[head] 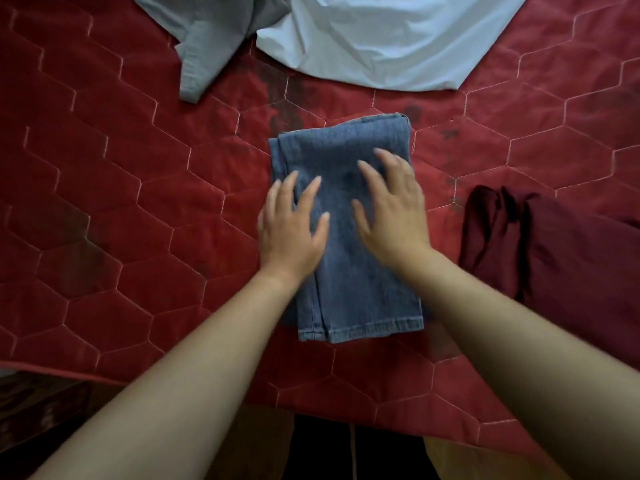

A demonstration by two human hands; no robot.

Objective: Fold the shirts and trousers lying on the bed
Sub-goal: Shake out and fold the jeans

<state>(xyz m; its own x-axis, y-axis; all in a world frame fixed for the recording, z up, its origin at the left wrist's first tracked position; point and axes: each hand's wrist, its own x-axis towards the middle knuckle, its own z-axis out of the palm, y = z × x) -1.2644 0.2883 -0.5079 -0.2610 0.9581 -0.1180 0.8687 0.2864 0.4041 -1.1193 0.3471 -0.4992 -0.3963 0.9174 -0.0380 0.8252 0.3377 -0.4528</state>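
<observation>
A pair of blue jeans (346, 271) lies folded into a narrow rectangle in the middle of the red quilted bed (121, 202), hems toward me. My left hand (291, 230) rests flat on the left side of the jeans, fingers spread. On the right side my right hand (391, 209) lies flat too, fingers straight and pointing away from me. A light blue shirt (388, 39) lies spread out at the far edge, and a grey-blue garment (211, 39) lies crumpled to its left. At the right lies a dark maroon garment (561, 258).
The bed's near edge (138, 382) runs across the bottom left, with dark floor beyond it. My legs show below the edge at bottom centre.
</observation>
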